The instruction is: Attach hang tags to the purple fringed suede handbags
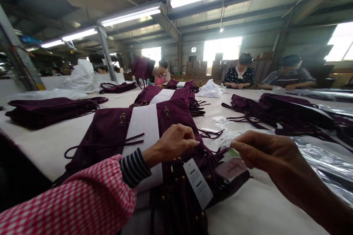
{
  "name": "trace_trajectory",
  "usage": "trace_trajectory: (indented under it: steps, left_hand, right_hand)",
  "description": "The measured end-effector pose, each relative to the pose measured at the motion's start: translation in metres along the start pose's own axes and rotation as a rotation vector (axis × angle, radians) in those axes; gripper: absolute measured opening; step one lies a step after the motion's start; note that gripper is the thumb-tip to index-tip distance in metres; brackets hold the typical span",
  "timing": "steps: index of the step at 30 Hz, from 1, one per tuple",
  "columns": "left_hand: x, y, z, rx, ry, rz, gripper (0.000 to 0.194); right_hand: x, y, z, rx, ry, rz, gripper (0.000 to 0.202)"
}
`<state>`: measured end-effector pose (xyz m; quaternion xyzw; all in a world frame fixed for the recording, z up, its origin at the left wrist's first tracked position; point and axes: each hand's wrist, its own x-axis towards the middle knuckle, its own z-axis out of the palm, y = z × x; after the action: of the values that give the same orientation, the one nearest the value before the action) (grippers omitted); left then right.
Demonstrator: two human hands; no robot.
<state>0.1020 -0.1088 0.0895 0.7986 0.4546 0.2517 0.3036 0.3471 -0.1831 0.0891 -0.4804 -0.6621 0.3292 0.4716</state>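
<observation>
A purple bag with small brass buckles lies in front of me, a white paper band across its middle. Above its right part is my left hand, thumb and forefinger pinched together; whatever sits between the fingertips is too small to name. A white printed tag hangs just below that hand. To the right, my right hand is also pinched, its fingertips close to a clear plastic piece and a dark strap end. What it grips cannot be made out. A pinkish patch shows beneath it.
Folded purple bags lie at left and right on the white table. Clear plastic bags spread at the right edge, and crumpled white plastic sits further back. Several people are across the table, one beside a raised purple bag.
</observation>
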Motion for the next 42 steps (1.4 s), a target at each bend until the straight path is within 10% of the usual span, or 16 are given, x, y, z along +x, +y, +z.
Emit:
trace_trajectory:
  steps: [7, 15, 23, 29, 35, 42]
  left_hand:
    - [0.011, -0.016, 0.009, -0.188, -0.002, -0.148, 0.023]
    - [0.009, -0.004, 0.006, -0.017, -0.121, 0.043, 0.017]
    - [-0.030, 0.012, -0.005, 0.071, -0.416, 0.134, 0.011]
    - [-0.056, 0.019, -0.008, 0.089, -0.324, 0.168, 0.016]
    - [-0.060, -0.043, -0.075, 0.468, 0.099, 0.121, 0.025]
    - [-0.080, -0.136, -0.178, 0.659, 0.399, -0.293, 0.042]
  right_hand:
    - [-0.012, 0.007, 0.004, -0.171, -0.252, 0.009, 0.036]
    - [-0.025, -0.005, 0.039, -0.166, -0.649, 0.219, 0.029]
    - [-0.019, 0.006, 0.022, -0.066, -0.564, 0.215, 0.036]
    - [-0.014, 0.015, 0.022, -0.029, -0.558, 0.214, 0.034]
    - [-0.028, 0.015, 0.019, 0.033, -0.697, 0.300, 0.022]
    - [-0.038, 0.020, 0.031, -0.017, -0.740, 0.436, 0.009]
